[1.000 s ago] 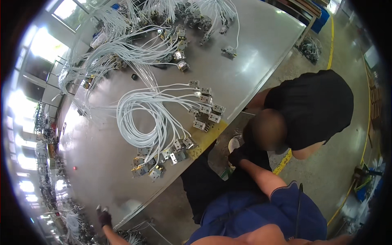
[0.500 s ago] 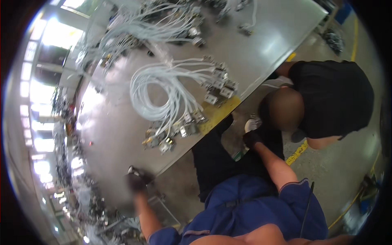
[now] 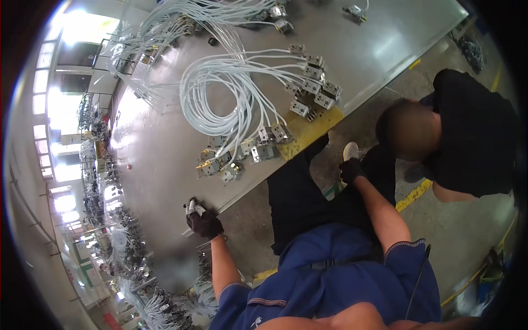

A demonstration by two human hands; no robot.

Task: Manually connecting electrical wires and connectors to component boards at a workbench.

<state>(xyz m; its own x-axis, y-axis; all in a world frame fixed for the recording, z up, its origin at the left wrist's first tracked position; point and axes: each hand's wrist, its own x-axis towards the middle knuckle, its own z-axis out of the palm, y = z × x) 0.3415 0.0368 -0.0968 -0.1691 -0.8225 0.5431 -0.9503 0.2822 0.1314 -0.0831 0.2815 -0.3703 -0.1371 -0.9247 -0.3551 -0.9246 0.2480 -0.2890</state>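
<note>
Bare forearms (image 3: 224, 263) extend forward, gloved left grip (image 3: 204, 221) partly curled, gloved right grip (image 3: 350, 171) angled inward.

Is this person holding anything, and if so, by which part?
It cannot be told. Something pale shows at the gloved left hand, too unclear to name or call held. The gloved right hand is by the dark trousers, its palm hidden.
</note>
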